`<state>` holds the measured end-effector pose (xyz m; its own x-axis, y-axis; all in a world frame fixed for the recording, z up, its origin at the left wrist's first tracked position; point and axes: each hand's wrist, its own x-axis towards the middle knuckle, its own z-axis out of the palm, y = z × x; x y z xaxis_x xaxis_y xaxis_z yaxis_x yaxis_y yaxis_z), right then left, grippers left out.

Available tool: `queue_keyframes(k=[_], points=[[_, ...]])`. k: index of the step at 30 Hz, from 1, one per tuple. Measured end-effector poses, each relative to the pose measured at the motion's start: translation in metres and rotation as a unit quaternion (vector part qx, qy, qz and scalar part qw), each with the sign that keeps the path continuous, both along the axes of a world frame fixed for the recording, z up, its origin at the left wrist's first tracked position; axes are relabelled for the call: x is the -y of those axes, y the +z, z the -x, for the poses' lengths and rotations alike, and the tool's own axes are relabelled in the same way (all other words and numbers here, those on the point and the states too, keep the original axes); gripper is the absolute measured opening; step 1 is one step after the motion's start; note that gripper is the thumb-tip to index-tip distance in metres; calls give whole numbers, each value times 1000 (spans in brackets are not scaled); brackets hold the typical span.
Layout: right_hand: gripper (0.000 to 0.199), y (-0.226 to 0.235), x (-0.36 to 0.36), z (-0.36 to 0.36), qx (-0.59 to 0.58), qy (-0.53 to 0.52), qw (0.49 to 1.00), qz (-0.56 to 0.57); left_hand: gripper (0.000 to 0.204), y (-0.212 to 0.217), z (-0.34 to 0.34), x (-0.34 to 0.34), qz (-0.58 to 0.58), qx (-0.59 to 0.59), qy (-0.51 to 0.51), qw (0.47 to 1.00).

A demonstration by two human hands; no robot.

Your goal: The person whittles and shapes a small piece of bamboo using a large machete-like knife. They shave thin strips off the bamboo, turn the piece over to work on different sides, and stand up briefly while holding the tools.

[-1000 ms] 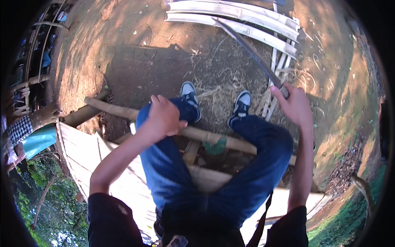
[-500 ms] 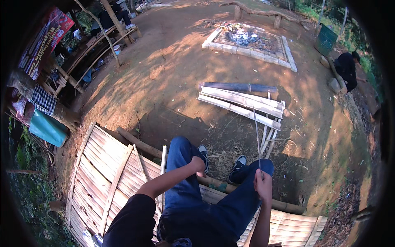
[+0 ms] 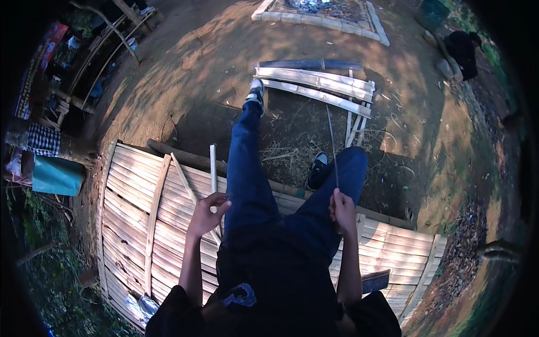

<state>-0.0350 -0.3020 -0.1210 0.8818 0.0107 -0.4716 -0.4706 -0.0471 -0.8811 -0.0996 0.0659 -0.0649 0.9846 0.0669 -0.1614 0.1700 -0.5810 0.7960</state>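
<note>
Holding long blade (image 3: pixel 333 147), lower end hidden: right hand (image 3: pixel 342 210) | left hand (image 3: pixel 208 214): grip loosely parted | ash pit (image 3: pixel 314 19): cut off above

Dappled sunlight and shade patch the brown bare-earth ground (image 3: pixel 188 70); the pale slatted bamboo surface (image 3: pixel 128 178) shines brightly; bent edges fade into black corners.
</note>
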Motion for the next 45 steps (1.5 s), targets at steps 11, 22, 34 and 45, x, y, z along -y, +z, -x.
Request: queue_keyframes(k=[11,22,34,45], points=[[45,-2,-16,10,10,-22,998,57,52,-159,-19,-43,-285,-76,109,949],[44,49,-20,45,-74,-71,988,-119,37,-203,-32,-52,-275,-131,182,935],[33,50,-29,17,-79,-4,997,23,20,-123,-71,-27,-50,63,188,979],[37,85,-52,-104,288,140,934,157,38,-17,-149,-51,210,131,232,941]])
